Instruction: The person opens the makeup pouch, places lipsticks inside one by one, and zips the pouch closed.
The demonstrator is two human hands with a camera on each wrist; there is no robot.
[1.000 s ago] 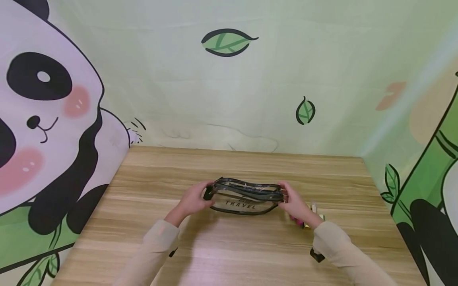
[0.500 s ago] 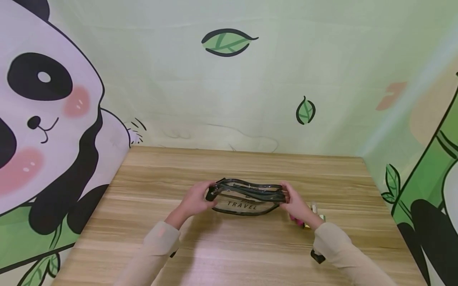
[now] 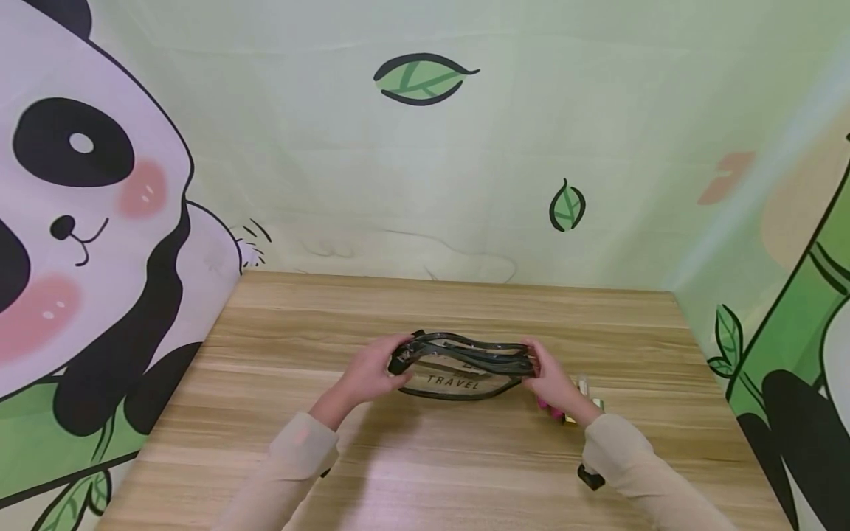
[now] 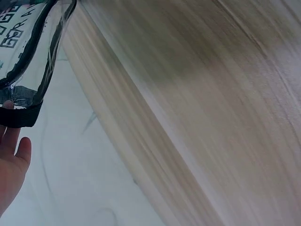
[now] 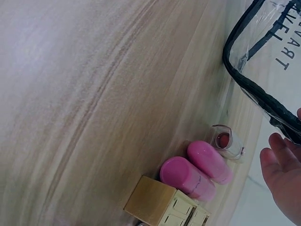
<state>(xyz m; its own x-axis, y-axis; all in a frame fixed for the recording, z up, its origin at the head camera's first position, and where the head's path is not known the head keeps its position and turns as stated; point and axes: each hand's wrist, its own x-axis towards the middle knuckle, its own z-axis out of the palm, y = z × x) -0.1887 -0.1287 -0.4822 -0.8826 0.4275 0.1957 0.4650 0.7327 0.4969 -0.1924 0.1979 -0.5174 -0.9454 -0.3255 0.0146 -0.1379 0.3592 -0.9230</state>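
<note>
Between both hands [image 3: 373,372] [image 3: 550,380], a clear pouch [image 3: 458,374] is held.

On the table [image 3: 425,457] there are two pink bottles [image 5: 188,178], between one golden box [image 5: 151,200] and one clear container [image 5: 232,147].

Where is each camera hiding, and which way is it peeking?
Head: worn on the head, looking forward and down at the table, clear pouch and panda wall; left hand, right hand and sleeves show.
Left wrist: worn there, looking at the pouch's end; part of the left hand shows.
Right wrist: worn there, looking at the pouch and pink containers; part of the right hand shows.
Shared: both wrist views see pouch and table.
</note>
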